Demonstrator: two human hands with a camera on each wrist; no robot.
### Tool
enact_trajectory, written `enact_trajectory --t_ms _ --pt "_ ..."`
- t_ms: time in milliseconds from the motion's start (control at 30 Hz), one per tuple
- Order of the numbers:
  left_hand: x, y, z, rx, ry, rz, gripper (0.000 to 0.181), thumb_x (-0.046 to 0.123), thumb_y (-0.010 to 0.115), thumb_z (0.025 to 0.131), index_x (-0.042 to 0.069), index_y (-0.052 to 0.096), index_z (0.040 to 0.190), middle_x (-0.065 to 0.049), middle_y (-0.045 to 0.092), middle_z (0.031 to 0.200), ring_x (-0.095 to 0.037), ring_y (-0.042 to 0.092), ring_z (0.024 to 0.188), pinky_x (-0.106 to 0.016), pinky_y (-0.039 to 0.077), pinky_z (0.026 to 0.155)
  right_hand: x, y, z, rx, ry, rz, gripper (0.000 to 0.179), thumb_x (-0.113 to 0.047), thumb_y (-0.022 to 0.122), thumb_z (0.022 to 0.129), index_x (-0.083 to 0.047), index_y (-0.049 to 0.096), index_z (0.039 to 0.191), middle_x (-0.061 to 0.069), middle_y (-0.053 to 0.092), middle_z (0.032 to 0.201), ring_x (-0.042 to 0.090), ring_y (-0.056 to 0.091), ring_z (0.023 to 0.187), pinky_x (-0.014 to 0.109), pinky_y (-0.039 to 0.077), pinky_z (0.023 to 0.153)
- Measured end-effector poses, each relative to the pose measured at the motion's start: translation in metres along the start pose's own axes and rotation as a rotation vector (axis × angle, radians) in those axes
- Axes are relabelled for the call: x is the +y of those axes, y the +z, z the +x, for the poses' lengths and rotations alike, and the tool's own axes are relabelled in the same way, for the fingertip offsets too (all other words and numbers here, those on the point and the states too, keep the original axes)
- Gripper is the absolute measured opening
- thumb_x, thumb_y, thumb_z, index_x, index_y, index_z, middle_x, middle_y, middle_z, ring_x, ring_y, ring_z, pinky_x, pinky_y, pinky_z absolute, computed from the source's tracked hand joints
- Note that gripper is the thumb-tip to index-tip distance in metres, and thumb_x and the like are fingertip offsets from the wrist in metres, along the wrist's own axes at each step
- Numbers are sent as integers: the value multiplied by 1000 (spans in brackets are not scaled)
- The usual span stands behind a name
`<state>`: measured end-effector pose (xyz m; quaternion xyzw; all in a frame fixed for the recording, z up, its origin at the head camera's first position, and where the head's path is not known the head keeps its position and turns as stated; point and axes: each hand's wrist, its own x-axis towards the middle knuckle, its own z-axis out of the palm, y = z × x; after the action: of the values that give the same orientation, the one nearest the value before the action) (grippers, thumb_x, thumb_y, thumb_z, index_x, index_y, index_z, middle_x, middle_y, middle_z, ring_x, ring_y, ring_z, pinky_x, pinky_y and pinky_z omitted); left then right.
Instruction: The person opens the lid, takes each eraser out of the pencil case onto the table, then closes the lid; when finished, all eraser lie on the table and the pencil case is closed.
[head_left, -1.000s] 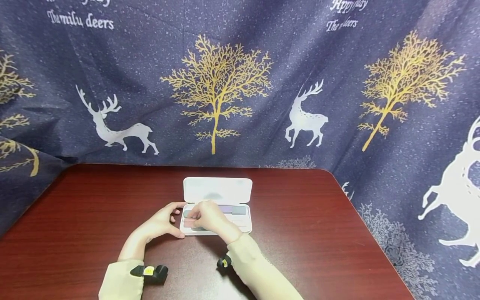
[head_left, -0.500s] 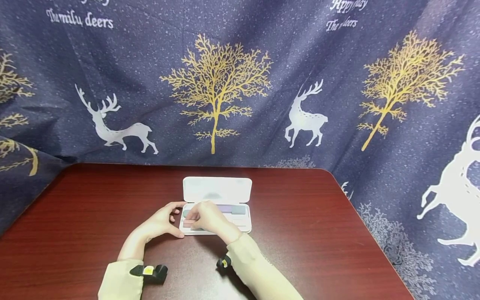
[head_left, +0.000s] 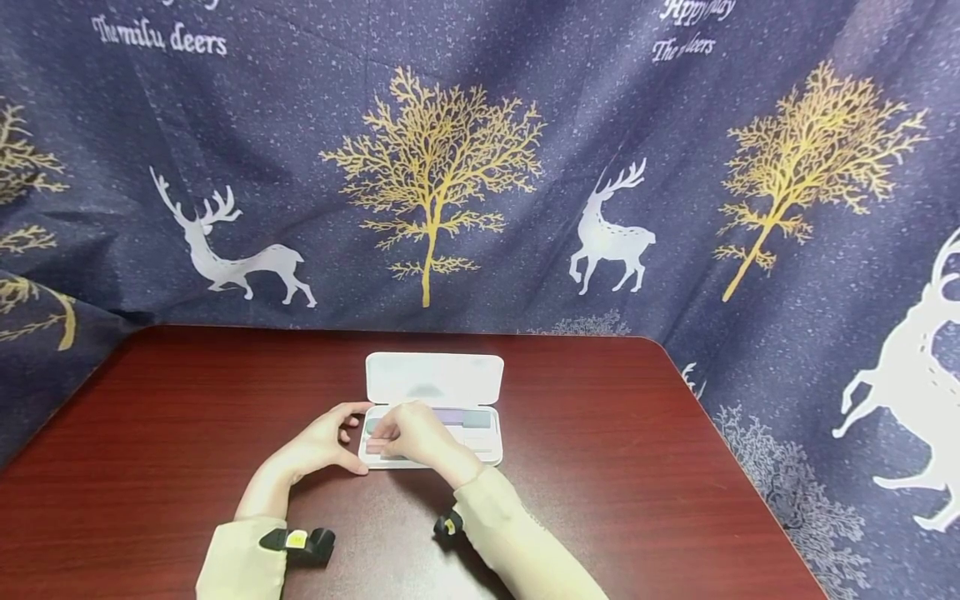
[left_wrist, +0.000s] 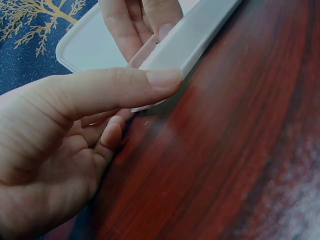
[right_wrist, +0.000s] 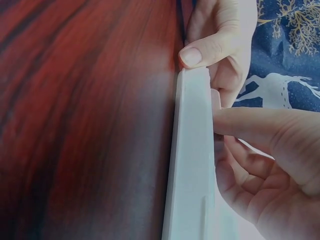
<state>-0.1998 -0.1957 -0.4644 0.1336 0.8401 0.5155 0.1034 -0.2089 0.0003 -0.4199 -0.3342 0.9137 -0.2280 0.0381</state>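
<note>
A white hinged case (head_left: 491, 459) lies on the table with its lid (head_left: 435, 377) tipped back. My left hand (head_left: 322, 440) grips the case's left end, thumb (left_wrist: 165, 79) at the front corner and index finger at the back one. Over the left part of the case, my right hand (head_left: 420, 435) reaches in and pinches a small pink block (head_left: 374, 447), partly hidden by its fingers. Along the back of the case run a purple strip (head_left: 450, 417) and a grey-green piece (head_left: 477, 419). The wall of the case (right_wrist: 192, 165) hides most of the contents in the right wrist view.
The dark red wooden table (head_left: 615, 467) extends on both sides of the case. A blue cloth (head_left: 495, 167) printed with deer and trees hangs behind its far edge. Black wrist straps (head_left: 298, 542) sit on both cream sleeves (head_left: 517, 533).
Hardly anything differs. The right fingers stay at the pink block, with only a very slight shift, and the left hand keeps its hold on the case.
</note>
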Motion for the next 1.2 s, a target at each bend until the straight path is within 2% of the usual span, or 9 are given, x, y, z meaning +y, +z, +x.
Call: enact_trajectory --t_ms 267,533,700,1000,1200 --pt "0 0 0 0 11 -16 94 5 89 56 -3 45 139 -22 50 125 -26 47 100 -29 45 78 -1 -2 -1 -14 44 79 18 -6 79 76 -8 78 94 -1 76 89 3 67 79 10 46 71" --pt "-1 -2 1 -2 20 -31 95 3 88 56 -4 44 139 -22 48 123 -25 44 97 -26 44 75 -3 -16 -3 6 -3 61 14 -9 76 81 -9 78 95 -1 76 91 5 69 81 11 47 72" --pt "0 -1 1 2 16 -19 95 4 89 55 -4 45 139 -22 49 125 -26 46 99 -28 44 79 0 -32 -9 25 -12 103 12 -10 75 84 -8 78 95 1 76 92 10 71 83 12 48 71" --pt "2 1 -1 12 -15 -3 95 5 89 54 -1 46 138 -22 50 125 -28 48 102 -36 44 83 21 -57 -29 104 -58 104 12 -12 74 84 -5 77 93 5 76 87 16 72 81 23 53 74" --pt "2 1 -2 12 -30 -10 95 5 89 54 0 46 139 -22 49 125 -29 48 103 -36 44 83 47 -69 -47 125 -52 111 10 -17 74 85 -8 77 89 1 75 83 8 68 75 23 53 72"
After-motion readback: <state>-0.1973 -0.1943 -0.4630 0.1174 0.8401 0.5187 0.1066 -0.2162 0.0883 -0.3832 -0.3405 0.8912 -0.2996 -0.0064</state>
